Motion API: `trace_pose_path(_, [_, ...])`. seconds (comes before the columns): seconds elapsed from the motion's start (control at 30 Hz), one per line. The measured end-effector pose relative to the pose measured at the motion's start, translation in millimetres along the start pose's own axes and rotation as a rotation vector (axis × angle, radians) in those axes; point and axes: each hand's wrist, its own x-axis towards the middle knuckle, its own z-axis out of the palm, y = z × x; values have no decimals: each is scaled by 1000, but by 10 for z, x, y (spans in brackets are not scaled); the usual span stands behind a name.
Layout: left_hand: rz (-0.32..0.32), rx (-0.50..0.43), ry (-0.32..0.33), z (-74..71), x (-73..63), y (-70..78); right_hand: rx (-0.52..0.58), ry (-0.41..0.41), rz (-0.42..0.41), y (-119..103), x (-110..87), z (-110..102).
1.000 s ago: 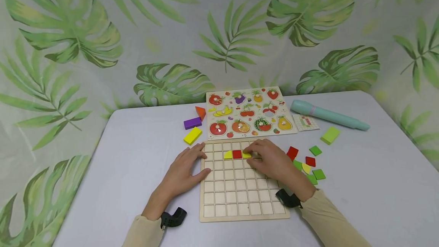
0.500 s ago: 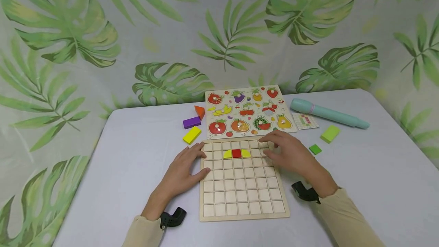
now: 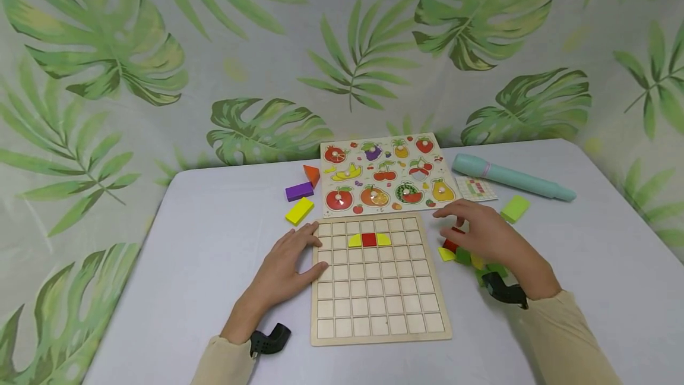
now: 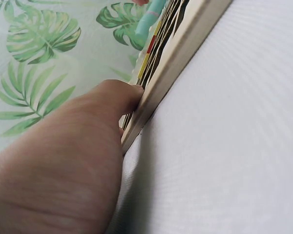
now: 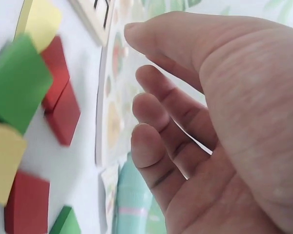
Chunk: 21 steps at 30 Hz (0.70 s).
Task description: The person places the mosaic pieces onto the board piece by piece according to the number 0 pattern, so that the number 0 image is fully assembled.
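Observation:
A wooden grid board (image 3: pixel 378 290) lies flat on the table, with a red square tile (image 3: pixel 369 239) between two yellow rounded tiles (image 3: pixel 383 239) in its second row. My left hand (image 3: pixel 288 269) rests on the board's left edge, thumb and fingertips touching the frame. Right of the board, my right hand (image 3: pixel 483 233) hovers over loose tiles, fingers loosely bent and holding nothing. Among those tiles the right wrist view shows a green tile (image 5: pixel 20 80), red tiles (image 5: pixel 27 202) and yellow tiles (image 5: pixel 4 161). In the head view the hand partly hides them.
Behind the grid board lies a fruit puzzle board (image 3: pixel 359 183). To its right are a small pattern card (image 3: pixel 477 189), a teal pen-shaped object (image 3: pixel 515 177) and a light green block (image 3: pixel 515 209). Yellow (image 3: pixel 300 211), purple (image 3: pixel 299 191) and orange (image 3: pixel 312 175) blocks sit at left.
My right hand has let go of the right yellow tile on the board and moved right, over the loose tiles. The left hand has stayed in place.

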Motion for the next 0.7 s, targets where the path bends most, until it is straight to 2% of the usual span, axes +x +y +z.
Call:
trace_pose_path(0.37, [2,2,1,-5,-2,10,34,-89,101,305,-90,-31])
trace_pose_path(0.5, [8,8,5,-8,0,11,48,-129,141,341,-108,-48])
trace_pose_path(0.7, [17,10,9,-11,0,8,26,-135,156,342,-109,-69])
